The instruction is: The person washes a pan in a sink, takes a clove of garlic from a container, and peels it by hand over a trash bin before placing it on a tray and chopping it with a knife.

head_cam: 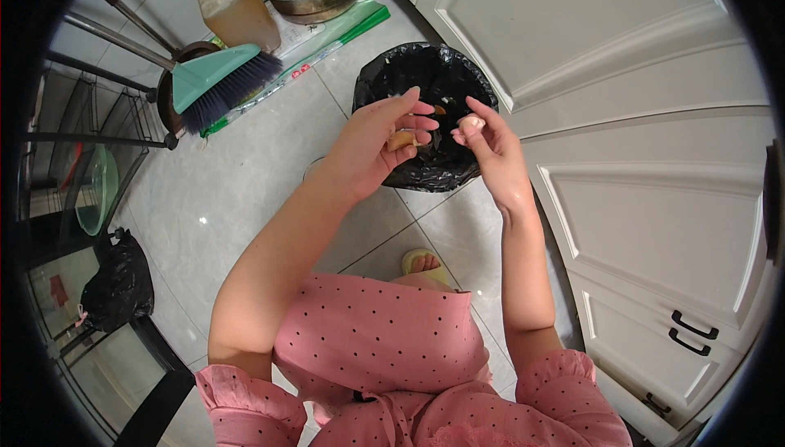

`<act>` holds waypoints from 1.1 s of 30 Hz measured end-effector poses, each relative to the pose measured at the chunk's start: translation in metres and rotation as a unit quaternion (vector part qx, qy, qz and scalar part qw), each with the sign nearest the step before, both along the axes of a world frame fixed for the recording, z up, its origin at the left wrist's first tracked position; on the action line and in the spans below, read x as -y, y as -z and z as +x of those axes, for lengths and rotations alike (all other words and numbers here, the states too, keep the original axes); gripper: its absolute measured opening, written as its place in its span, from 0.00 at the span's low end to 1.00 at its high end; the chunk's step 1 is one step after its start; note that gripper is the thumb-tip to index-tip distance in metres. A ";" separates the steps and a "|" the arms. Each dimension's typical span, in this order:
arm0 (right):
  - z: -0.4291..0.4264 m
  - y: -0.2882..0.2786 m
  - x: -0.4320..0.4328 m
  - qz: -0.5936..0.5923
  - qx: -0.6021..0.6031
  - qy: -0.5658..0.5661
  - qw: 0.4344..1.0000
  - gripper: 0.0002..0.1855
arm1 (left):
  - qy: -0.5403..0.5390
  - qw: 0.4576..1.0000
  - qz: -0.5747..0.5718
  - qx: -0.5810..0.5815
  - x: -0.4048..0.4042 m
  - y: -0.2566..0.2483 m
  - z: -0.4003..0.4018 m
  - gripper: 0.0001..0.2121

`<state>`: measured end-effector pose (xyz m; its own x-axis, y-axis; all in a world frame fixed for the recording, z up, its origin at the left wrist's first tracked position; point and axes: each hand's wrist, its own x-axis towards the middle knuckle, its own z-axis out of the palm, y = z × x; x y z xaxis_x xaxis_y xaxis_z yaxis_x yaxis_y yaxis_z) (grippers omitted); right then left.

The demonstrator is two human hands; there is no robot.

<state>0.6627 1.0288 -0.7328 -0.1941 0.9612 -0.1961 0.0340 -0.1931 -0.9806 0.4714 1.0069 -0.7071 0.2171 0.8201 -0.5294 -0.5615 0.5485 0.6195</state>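
Both of my hands are over a bin lined with a black plastic bag [435, 180]. My left hand [383, 140] has its fingers curled around a tan, brownish piece [402, 140], perhaps a garlic clove or a bit of peel; too small to tell. Between the thumb and fingers of my right hand [497, 146] is a small pale piece [472, 123] that looks like a garlic clove. Inside the bin lie small scraps, one of them orange [440, 109]. The hands are apart from each other.
White cabinet doors [650, 201] run along the right. At the upper left stand a green broom [214, 79], a plastic jug of amber liquid [239, 11] and stacked metal pots [325, 2]. A tied black bag [119, 284] and a wire rack [98, 137] are at the left.
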 end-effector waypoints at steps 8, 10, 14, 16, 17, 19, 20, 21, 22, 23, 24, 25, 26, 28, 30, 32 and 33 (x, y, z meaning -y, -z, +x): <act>-0.006 -0.020 0.006 0.059 -0.077 -0.053 0.994 0.12 | 0.113 0.993 0.007 -0.041 0.004 -0.010 0.005 0.13; -0.011 -0.027 0.010 0.085 -0.055 -0.064 0.993 0.12 | 0.155 0.985 0.057 -0.044 0.005 -0.008 0.006 0.12; -0.010 -0.030 0.008 0.125 -0.031 -0.088 0.988 0.13 | 0.141 0.986 0.084 -0.019 0.005 -0.004 0.003 0.10; -0.007 -0.031 0.007 0.155 0.004 -0.136 0.978 0.14 | 0.155 0.984 0.076 -0.046 0.006 -0.008 0.002 0.07; -0.007 -0.030 0.007 0.155 0.004 -0.136 0.979 0.14 | 0.155 0.984 0.076 -0.046 0.006 -0.008 0.002 0.07; -0.007 -0.029 0.009 0.171 0.032 -0.165 0.971 0.14 | 0.150 0.984 0.083 -0.039 0.006 -0.007 0.003 0.05; -0.008 -0.028 0.009 0.171 0.032 -0.166 0.971 0.14 | 0.150 0.985 0.082 -0.039 0.006 -0.006 0.002 0.05; -0.010 -0.027 0.010 0.175 0.025 -0.156 0.972 0.14 | 0.149 0.985 0.078 -0.035 0.005 -0.007 0.002 0.04; -0.012 -0.025 0.011 0.180 0.017 -0.146 0.973 0.14 | 0.148 0.986 0.073 -0.031 0.005 -0.007 0.001 0.03; -0.013 -0.023 0.013 0.180 0.017 -0.146 0.973 0.14 | 0.148 0.986 0.073 -0.032 0.004 -0.005 0.000 0.03; -0.014 -0.019 0.015 0.170 -0.004 -0.135 0.976 0.14 | 0.144 0.987 0.069 -0.026 0.004 -0.001 0.000 0.03; -0.015 -0.018 0.016 0.159 -0.025 -0.125 0.979 0.13 | 0.139 0.988 0.065 -0.021 0.004 0.001 -0.001 0.03; -0.015 -0.017 0.016 0.159 -0.025 -0.125 0.979 0.13 | 0.139 0.988 0.065 -0.021 0.004 0.001 -0.001 0.03; -0.014 -0.016 0.015 0.063 -0.189 -0.099 0.975 0.10 | 0.114 0.993 0.025 0.006 0.003 -0.003 0.000 0.04; -0.014 -0.010 0.014 0.040 -0.263 -0.045 0.963 0.08 | 0.130 0.991 0.040 0.002 0.001 -0.006 -0.004 0.05; -0.007 0.006 0.008 -0.048 -0.427 0.028 0.903 0.06 | 0.145 0.988 0.055 -0.001 -0.001 -0.008 -0.009 0.07; -0.004 0.006 0.009 -0.050 -0.427 0.028 0.903 0.06 | 0.091 0.994 0.064 -0.016 -0.002 -0.007 -0.012 0.07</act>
<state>0.6584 1.0201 -0.7389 -0.2682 0.9596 -0.0849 -0.7377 -0.2613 -0.6225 0.4590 1.0086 -0.7004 0.3523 0.8296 -0.4332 -0.4389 0.5553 0.7064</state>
